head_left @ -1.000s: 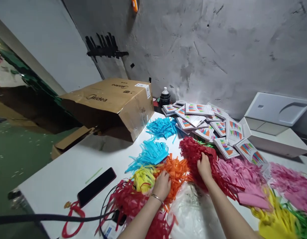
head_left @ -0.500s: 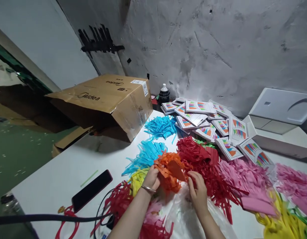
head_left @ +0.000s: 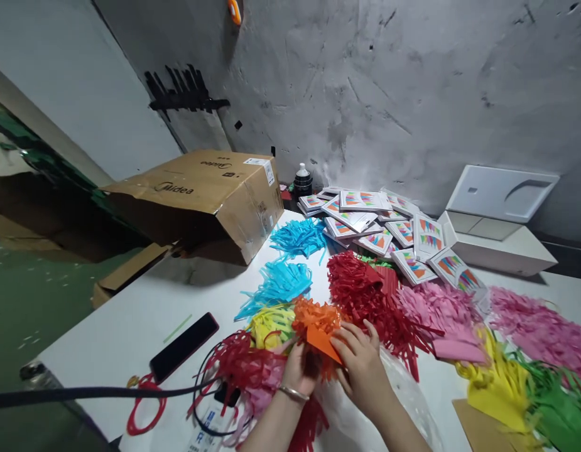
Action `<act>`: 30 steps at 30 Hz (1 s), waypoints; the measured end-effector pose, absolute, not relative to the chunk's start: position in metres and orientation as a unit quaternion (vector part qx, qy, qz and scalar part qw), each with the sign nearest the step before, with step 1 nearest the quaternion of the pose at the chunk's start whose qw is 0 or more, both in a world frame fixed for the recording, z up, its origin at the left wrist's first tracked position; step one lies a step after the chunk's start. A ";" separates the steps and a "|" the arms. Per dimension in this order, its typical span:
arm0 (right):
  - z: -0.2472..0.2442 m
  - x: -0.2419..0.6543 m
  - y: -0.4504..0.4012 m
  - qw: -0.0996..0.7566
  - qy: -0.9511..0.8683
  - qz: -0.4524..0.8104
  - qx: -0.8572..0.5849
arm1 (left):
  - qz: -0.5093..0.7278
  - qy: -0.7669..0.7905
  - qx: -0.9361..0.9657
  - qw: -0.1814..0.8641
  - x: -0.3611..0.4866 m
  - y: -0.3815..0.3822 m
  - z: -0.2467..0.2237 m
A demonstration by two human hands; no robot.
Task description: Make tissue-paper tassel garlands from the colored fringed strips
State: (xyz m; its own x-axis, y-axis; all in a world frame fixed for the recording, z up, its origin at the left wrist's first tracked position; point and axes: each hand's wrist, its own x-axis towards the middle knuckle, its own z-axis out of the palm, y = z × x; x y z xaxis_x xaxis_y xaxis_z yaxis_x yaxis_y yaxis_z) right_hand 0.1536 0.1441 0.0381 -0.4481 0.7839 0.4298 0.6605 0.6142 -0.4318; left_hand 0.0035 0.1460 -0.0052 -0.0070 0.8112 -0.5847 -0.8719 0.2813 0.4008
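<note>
Cardboard box (head_left: 177,188) brown, matt, glossy clear tape on side; phone (head_left: 184,347) screen smooth, glossy black; bracelet (head_left: 294,393) shiny metal; bag (head_left: 398,402) thin translucent plastic; wall (head_left: 337,81) rough, scuffed matt grey

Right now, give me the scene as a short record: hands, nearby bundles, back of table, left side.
left hand: holding orange fringed bundle
right hand: fingers on the same bundle's flat flap
left of bundle: yellow fringe, blue fringe
right of bundle: dark red fringe, pink fringe
table back: cardboard carton, piled printed packs, open white box
table left: phone, green strip
</note>
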 end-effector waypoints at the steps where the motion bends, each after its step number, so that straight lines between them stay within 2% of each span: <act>1: 0.035 0.159 0.138 0.310 -0.846 0.102 -0.423 | 0.593 0.413 -0.013 0.691 0.003 0.136 -0.002; 4: 0.026 0.178 0.119 0.300 -0.836 0.096 -0.450 | 0.573 0.556 0.160 0.581 -0.003 0.102 0.013; 7: 0.029 0.195 0.093 0.202 -0.847 0.098 -0.482 | 0.519 0.646 0.408 0.382 -0.009 0.070 0.036; 8: 0.034 0.198 0.082 0.169 -0.857 0.119 -0.471 | 0.484 0.630 0.492 0.356 -0.009 0.061 0.044; 9: 0.040 0.201 0.072 0.149 -0.866 0.153 -0.452 | 0.440 0.592 0.569 0.364 -0.006 0.054 0.051; 11: 0.052 0.208 0.050 0.160 -0.859 0.240 -0.422 | 0.347 0.498 0.656 0.449 0.003 0.044 0.063; 13: 0.059 0.219 0.032 0.229 -0.807 0.330 -0.433 | 0.282 0.456 0.647 0.542 0.015 0.037 0.069; 15: 0.055 0.239 0.019 0.324 -0.712 0.399 -0.479 | 0.256 0.488 0.597 0.584 0.026 0.029 0.069; 18: 0.028 0.288 0.003 0.428 -0.564 0.376 -0.599 | 0.221 0.546 0.562 0.581 0.040 0.012 0.062; 21: -0.007 0.342 -0.015 0.402 -0.529 0.230 -0.711 | 0.188 0.545 0.573 0.583 0.056 -0.006 0.050; 23: -0.023 0.361 -0.026 0.380 -0.537 0.196 -0.727 | 0.187 0.524 0.582 0.593 0.071 -0.016 0.038; 26: -0.029 0.350 -0.022 0.362 -0.592 0.219 -0.686 | 0.199 0.516 0.574 0.604 0.097 -0.027 0.018; 30: -0.026 0.286 0.031 0.306 -0.699 0.286 -0.579 | 0.241 0.540 0.510 0.625 0.118 -0.036 -0.006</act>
State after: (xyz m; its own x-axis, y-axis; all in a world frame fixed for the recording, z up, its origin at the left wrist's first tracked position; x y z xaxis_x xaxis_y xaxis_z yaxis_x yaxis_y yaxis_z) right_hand 0.2862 0.0311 -0.0258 -0.1416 0.9851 0.0975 0.6352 0.1659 -0.7543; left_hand 0.1182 -0.0356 -0.0061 0.3017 0.8512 -0.4294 0.2484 0.3646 0.8974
